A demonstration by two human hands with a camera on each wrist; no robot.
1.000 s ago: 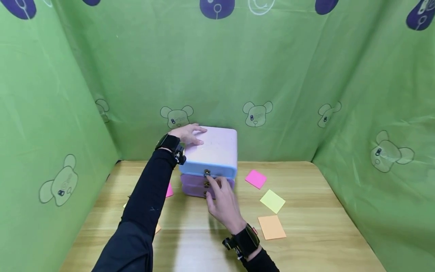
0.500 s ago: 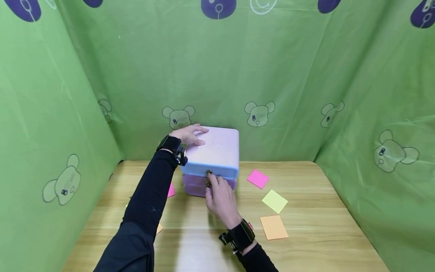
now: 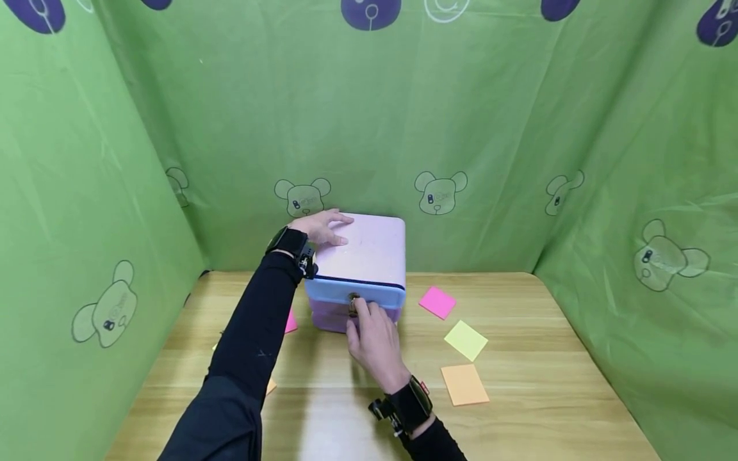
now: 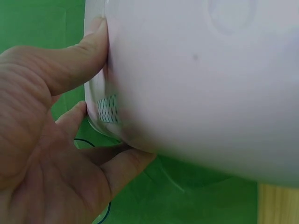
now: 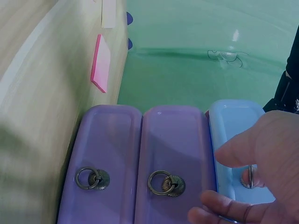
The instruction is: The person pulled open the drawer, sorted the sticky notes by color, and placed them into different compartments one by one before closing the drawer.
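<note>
A small cabinet (image 3: pixel 369 250) has a pale pink top, one blue drawer (image 3: pixel 328 291) uppermost and two purple drawers (image 5: pixel 175 144) below it. A dark gap shows between the blue front and the pink top. My left hand (image 3: pixel 319 228) rests spread on the cabinet's rear left corner, thumb and forefinger on the top. Its other fingers go down past the edge in the left wrist view. My right hand (image 3: pixel 377 342) pinches the metal ring pull (image 5: pixel 251 177) of the blue drawer. The purple drawers have their own ring pulls (image 5: pixel 161 183), which hang untouched.
Sticky notes lie right of the cabinet on the wooden table (image 3: pixel 536 371): a pink one (image 3: pixel 437 303), a yellow one (image 3: pixel 466 340) and an orange one (image 3: pixel 464 385). More notes peek out beside the left sleeve (image 3: pixel 242 339). Green cloth (image 3: pixel 369 128) walls the table at back and sides.
My right fingers have closed on the blue drawer's ring pull. The blue drawer has slid slightly toward me, showing a dark gap under the top. My left hand has stayed put.
</note>
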